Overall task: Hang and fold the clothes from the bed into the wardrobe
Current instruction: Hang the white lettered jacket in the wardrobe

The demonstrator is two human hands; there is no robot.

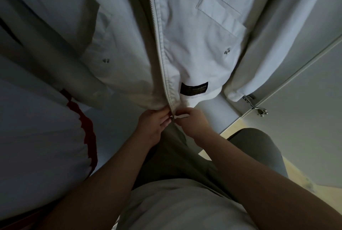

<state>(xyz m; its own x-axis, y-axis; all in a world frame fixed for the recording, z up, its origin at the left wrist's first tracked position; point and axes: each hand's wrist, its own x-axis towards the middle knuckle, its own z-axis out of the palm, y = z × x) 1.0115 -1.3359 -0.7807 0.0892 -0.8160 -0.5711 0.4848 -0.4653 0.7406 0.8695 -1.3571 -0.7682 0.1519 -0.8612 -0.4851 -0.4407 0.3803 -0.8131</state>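
White cloth fills most of the view: a white zip-up jacket hangs front-on, its metal zipper running down the middle w/ teeth joined along the visible length. Both hands meet at the jacket's btm hem. Left hand has its fingers pinching the hem just left of the zip end. Right hand has curled fingers pinching the hem on the other side, right at the small metal slider. Black rectangular label sits low on the jacket, just above the right hand. Flapped chest pocket is higher up. Left of the jacket hangs a white garment w/ red print. Right of the jacket: white wardrobe door & a metal hinge near the jacket's cuff. Below the jacket, light wooden floor.
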